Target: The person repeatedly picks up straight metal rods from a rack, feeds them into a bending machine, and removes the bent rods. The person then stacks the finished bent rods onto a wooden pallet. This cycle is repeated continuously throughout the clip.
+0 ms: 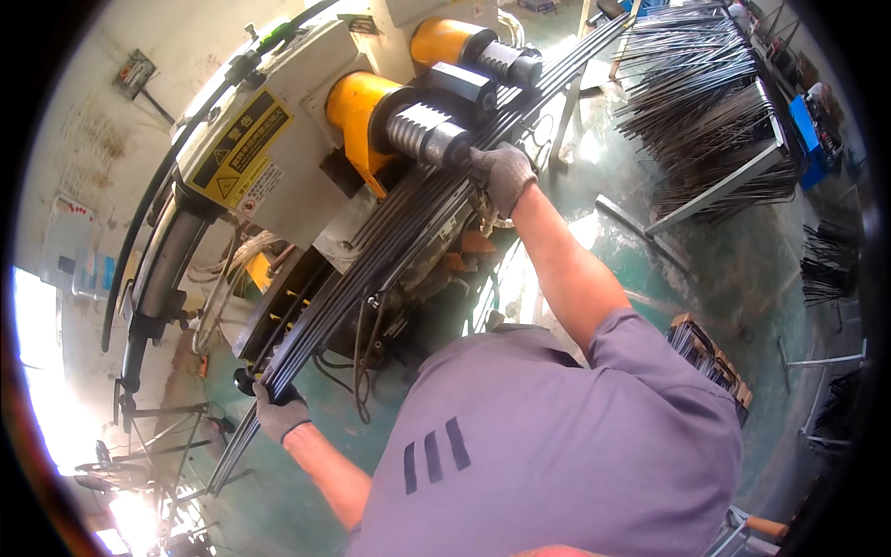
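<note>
A bundle of long, thin dark metal rods (348,292) runs slantwise from lower left to upper right along a machine (264,111). My left hand (281,415), in a grey glove, is closed round the bundle near its lower left end. Farther up, my right hand (507,178), also gloved, is closed at the rods, right beside the end of a ridged metal cylinder (432,136). Its fingertips are partly hidden. Yellow housings (357,100) carry this cylinder and a second ridged one (506,65). Between them a dark hexagonal block (461,85) sits above the rods.
A large heap of rods (691,102) lies on a metal rack (719,186) at the far right. Dark hoses (360,362) hang below the machine. A thick black cable (148,204) curves along its left side. A crate (710,357) stands on the green floor to my right.
</note>
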